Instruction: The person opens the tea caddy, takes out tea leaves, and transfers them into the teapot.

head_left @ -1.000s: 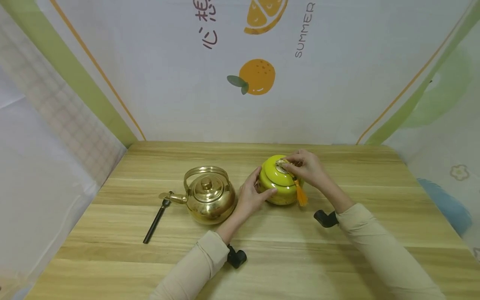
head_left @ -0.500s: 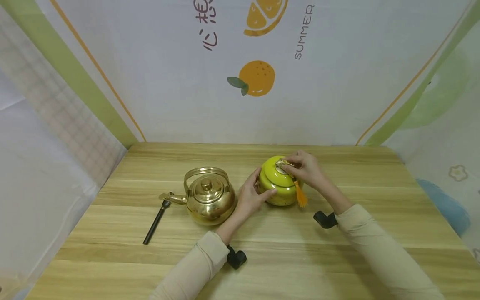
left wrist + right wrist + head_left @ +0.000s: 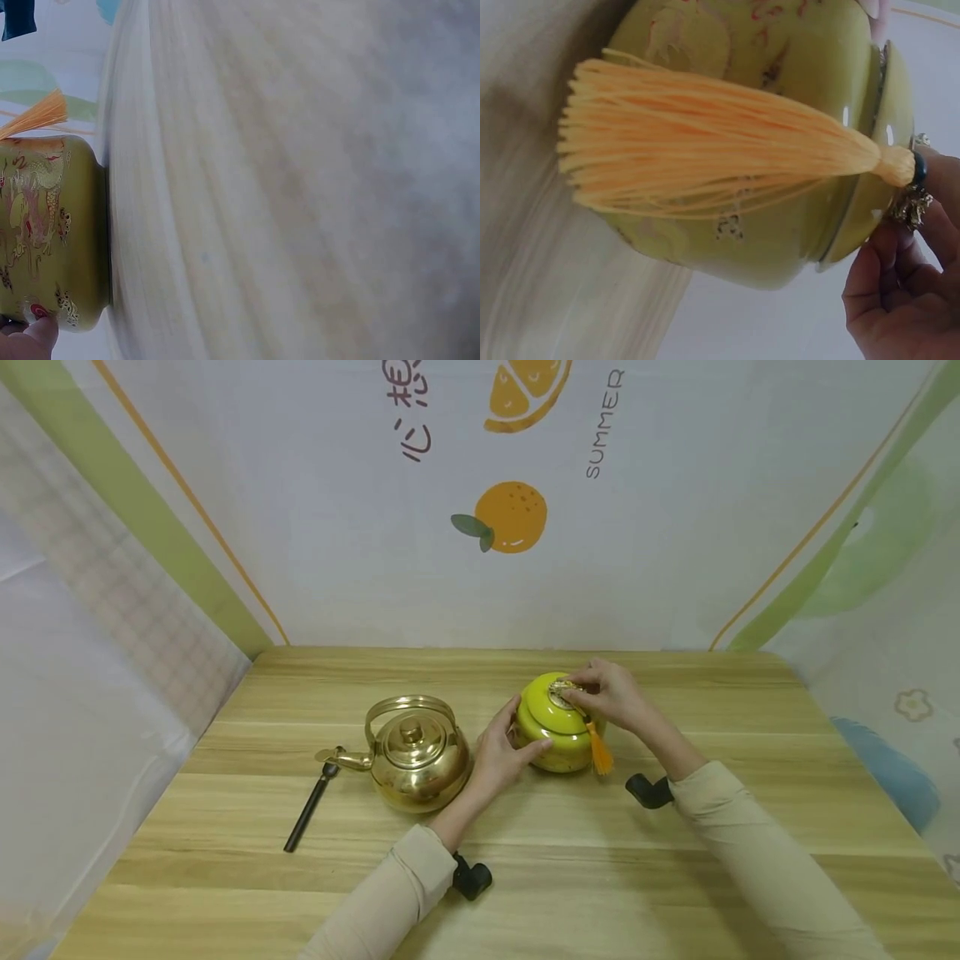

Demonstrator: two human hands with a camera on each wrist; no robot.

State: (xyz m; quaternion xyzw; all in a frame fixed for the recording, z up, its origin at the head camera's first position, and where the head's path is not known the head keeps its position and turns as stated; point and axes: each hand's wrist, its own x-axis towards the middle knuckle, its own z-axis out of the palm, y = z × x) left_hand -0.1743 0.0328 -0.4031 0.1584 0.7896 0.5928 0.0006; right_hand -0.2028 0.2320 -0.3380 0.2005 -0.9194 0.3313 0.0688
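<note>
A glossy yellow-green lidded jar [image 3: 558,756] stands on the table in the head view. My left hand [image 3: 501,758] grips its left side, thumb across the front and fingers round the back; the left wrist view catches the thumb [image 3: 39,335] on the jar's dragon-patterned wall [image 3: 56,225]. With my right hand [image 3: 617,697] I pinch the ornate gold knob [image 3: 911,208] of the lid [image 3: 542,703]. The lid sits on the jar, a thin dark seam beneath its rim in the right wrist view. An orange tassel [image 3: 720,142] hangs from the knob down the jar's side.
Left of my left hand stands a brass kettle [image 3: 420,777] with its handle raised and spout pointing left. A dark slim-handled tool [image 3: 306,814] lies by the spout, its upper end partly hidden. Black wrist cameras [image 3: 472,878] hang below both cuffs. Printed cloth [image 3: 375,577] backs the wooden table [image 3: 570,893].
</note>
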